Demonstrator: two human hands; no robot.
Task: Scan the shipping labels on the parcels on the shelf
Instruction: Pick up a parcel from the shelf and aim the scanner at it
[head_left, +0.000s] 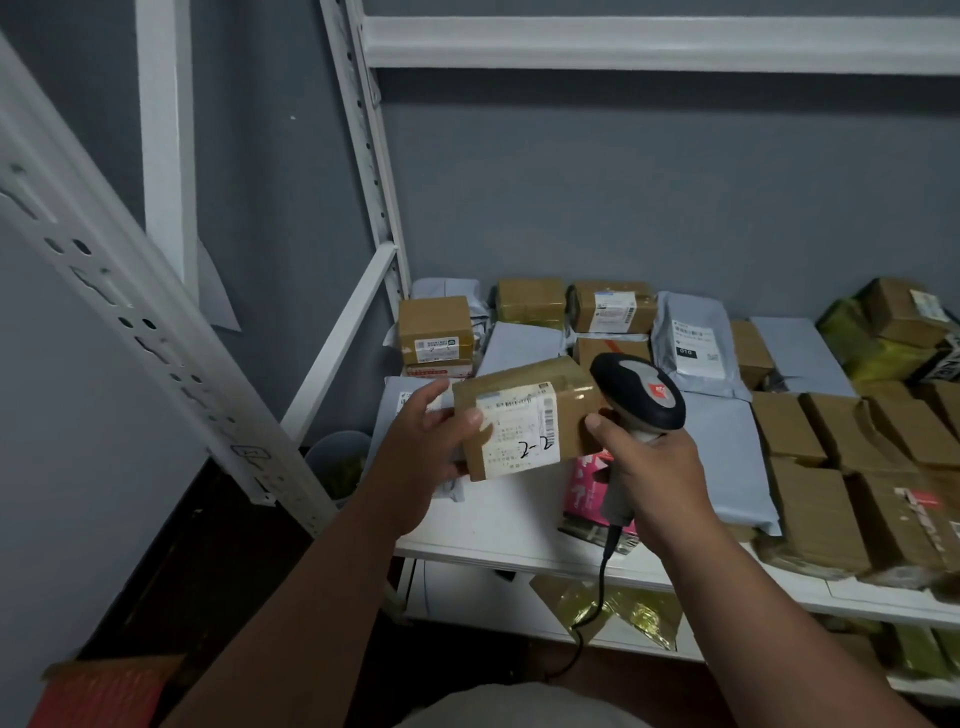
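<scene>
Left hand (423, 441) holds small taped cardboard parcel (524, 418) up over the shelf (498, 525), fingers curled round its left end, thumb just beside the shipping label (522, 434). Right hand (657, 483) wrapped round handle of corded scanner (636, 397), head touching or just beside the parcel's right edge. Parcel looks light and stiff, glossy tape likely slippery; grip by the ends, keep barcode clear. Label print too blurred to read, scanner window hidden, trigger finger not visible, right-side parcels cut off
</scene>
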